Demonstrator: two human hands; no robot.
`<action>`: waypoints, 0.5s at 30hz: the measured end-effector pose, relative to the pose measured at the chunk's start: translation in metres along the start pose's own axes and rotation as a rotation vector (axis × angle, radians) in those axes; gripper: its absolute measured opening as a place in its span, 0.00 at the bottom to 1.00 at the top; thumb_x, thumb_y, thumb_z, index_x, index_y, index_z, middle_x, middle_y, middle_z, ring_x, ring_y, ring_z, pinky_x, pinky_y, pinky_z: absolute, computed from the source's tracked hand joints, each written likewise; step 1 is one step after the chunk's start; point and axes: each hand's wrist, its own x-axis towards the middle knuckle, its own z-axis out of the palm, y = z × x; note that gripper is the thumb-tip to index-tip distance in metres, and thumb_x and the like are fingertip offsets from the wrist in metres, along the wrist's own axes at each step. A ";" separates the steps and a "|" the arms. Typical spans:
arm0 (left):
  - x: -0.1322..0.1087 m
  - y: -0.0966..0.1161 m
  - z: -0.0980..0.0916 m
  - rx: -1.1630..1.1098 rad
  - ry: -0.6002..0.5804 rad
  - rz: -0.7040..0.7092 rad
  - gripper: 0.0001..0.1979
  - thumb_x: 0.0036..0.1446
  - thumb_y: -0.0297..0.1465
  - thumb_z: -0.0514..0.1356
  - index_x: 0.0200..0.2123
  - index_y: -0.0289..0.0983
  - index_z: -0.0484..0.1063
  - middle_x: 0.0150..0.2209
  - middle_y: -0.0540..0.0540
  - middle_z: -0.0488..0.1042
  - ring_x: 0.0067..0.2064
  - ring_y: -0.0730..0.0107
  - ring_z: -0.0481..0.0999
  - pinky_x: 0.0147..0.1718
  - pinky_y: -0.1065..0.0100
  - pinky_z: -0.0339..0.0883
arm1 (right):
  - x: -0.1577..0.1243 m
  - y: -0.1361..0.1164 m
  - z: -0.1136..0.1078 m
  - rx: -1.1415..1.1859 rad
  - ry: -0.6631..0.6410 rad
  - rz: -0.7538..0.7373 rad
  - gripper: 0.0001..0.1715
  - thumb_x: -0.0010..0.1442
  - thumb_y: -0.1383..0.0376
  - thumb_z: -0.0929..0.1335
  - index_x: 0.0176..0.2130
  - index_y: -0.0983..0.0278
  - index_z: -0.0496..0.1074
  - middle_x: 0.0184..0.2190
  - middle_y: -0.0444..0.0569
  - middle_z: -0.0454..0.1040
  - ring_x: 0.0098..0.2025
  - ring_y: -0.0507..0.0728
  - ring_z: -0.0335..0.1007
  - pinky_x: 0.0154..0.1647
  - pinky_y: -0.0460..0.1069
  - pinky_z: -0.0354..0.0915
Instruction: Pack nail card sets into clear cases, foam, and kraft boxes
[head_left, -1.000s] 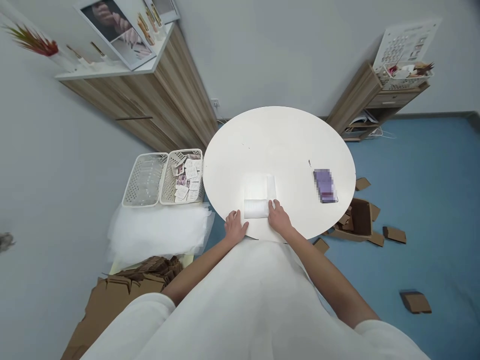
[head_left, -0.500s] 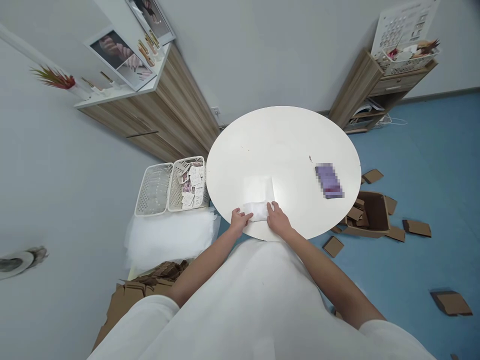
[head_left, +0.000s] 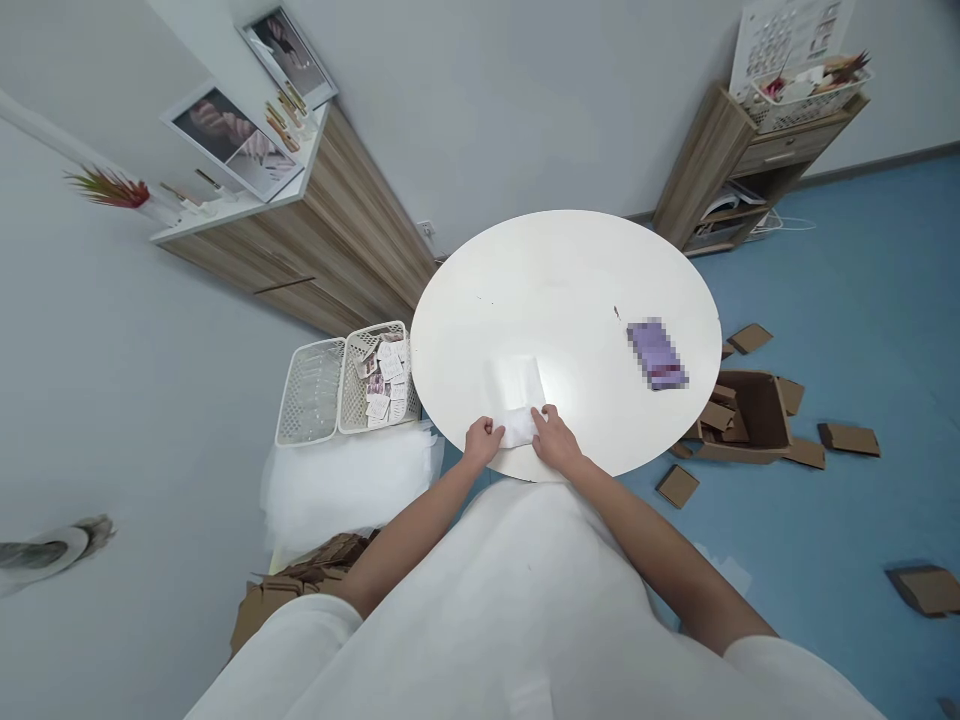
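Note:
A thin, translucent white wrapping sheet [head_left: 517,381] lies on the round white table [head_left: 559,260] near its front edge. Its near end is folded into a flat white bundle [head_left: 517,427]; whatever is inside does not show. My left hand [head_left: 482,441] is closed with thumb and fingers pinched at the bundle's left end. At the right end, my right hand [head_left: 553,438] grips the bundle, thumb on the near side and fingers over the top.
A pixelated purple item [head_left: 657,354] lies on the table's right. To the left stand a basket of printed cards [head_left: 375,375], a basket of clear pieces [head_left: 309,390] and a stack of white sheets [head_left: 349,480]. An open carton [head_left: 750,415] and several small brown boxes are on the floor.
My left hand's fingers have curled in more tightly at the bundle's left end. My right hand stays at the right end. The whole view has shifted slightly.

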 end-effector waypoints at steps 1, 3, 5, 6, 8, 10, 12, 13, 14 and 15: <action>0.000 0.002 0.002 -0.009 -0.003 0.027 0.09 0.46 0.36 0.58 0.24 0.37 0.61 0.21 0.54 0.61 0.25 0.75 0.62 0.25 0.72 0.57 | 0.001 0.000 0.001 0.007 -0.016 0.003 0.31 0.56 0.68 0.60 0.58 0.64 0.48 0.52 0.57 0.54 0.43 0.57 0.63 0.36 0.48 0.61; 0.000 0.007 0.008 -0.030 -0.040 0.097 0.09 0.45 0.35 0.58 0.23 0.37 0.62 0.21 0.55 0.60 0.23 0.76 0.61 0.25 0.72 0.57 | 0.003 -0.001 0.002 0.024 -0.054 -0.002 0.32 0.56 0.69 0.60 0.58 0.65 0.49 0.48 0.57 0.58 0.43 0.58 0.63 0.37 0.48 0.60; -0.002 0.014 0.016 -0.017 -0.088 0.159 0.08 0.44 0.35 0.59 0.24 0.38 0.63 0.21 0.55 0.61 0.23 0.76 0.62 0.24 0.72 0.58 | 0.006 -0.001 0.003 0.056 -0.083 -0.018 0.31 0.55 0.70 0.60 0.58 0.66 0.50 0.46 0.56 0.62 0.43 0.58 0.63 0.39 0.49 0.60; -0.002 0.018 0.020 0.001 -0.108 0.183 0.08 0.45 0.35 0.59 0.24 0.38 0.63 0.21 0.54 0.62 0.23 0.76 0.62 0.25 0.72 0.59 | 0.008 -0.001 0.004 0.084 -0.089 -0.022 0.31 0.55 0.71 0.60 0.58 0.66 0.51 0.45 0.56 0.64 0.44 0.58 0.63 0.40 0.49 0.59; -0.003 0.024 0.027 0.033 -0.136 0.213 0.06 0.46 0.34 0.58 0.24 0.38 0.65 0.22 0.53 0.65 0.24 0.74 0.64 0.25 0.71 0.60 | 0.011 0.002 0.003 0.164 -0.092 -0.021 0.30 0.55 0.71 0.60 0.57 0.66 0.53 0.45 0.55 0.66 0.46 0.58 0.62 0.42 0.49 0.58; -0.004 0.027 0.031 0.038 -0.163 0.218 0.05 0.47 0.33 0.57 0.26 0.37 0.67 0.25 0.51 0.68 0.26 0.73 0.67 0.27 0.70 0.62 | 0.013 0.006 0.000 0.267 -0.107 -0.011 0.32 0.54 0.68 0.61 0.58 0.66 0.53 0.44 0.53 0.67 0.45 0.56 0.63 0.42 0.48 0.58; -0.004 0.027 0.031 0.040 -0.211 0.219 0.08 0.51 0.34 0.53 0.28 0.37 0.69 0.27 0.49 0.70 0.29 0.71 0.69 0.29 0.70 0.63 | 0.014 0.010 -0.002 0.365 -0.141 -0.001 0.34 0.53 0.64 0.63 0.58 0.65 0.53 0.40 0.50 0.69 0.40 0.54 0.65 0.39 0.47 0.59; -0.003 0.026 0.030 0.053 -0.239 0.224 0.10 0.53 0.33 0.51 0.29 0.37 0.70 0.28 0.49 0.70 0.30 0.70 0.69 0.30 0.69 0.64 | 0.015 0.011 -0.003 0.398 -0.154 0.007 0.35 0.52 0.62 0.64 0.58 0.65 0.53 0.38 0.49 0.69 0.38 0.54 0.65 0.37 0.47 0.60; -0.003 0.024 0.028 0.078 -0.264 0.234 0.12 0.54 0.33 0.48 0.30 0.38 0.71 0.28 0.49 0.70 0.31 0.70 0.69 0.31 0.69 0.64 | 0.015 0.011 -0.003 0.415 -0.155 0.019 0.35 0.52 0.60 0.64 0.57 0.65 0.54 0.36 0.48 0.69 0.36 0.54 0.65 0.36 0.47 0.60; -0.002 0.023 0.027 0.114 -0.281 0.251 0.13 0.55 0.32 0.47 0.30 0.38 0.71 0.29 0.49 0.70 0.32 0.69 0.69 0.33 0.68 0.64 | 0.016 0.011 -0.002 0.416 -0.142 0.033 0.35 0.52 0.59 0.64 0.57 0.65 0.55 0.35 0.48 0.69 0.35 0.54 0.65 0.35 0.47 0.60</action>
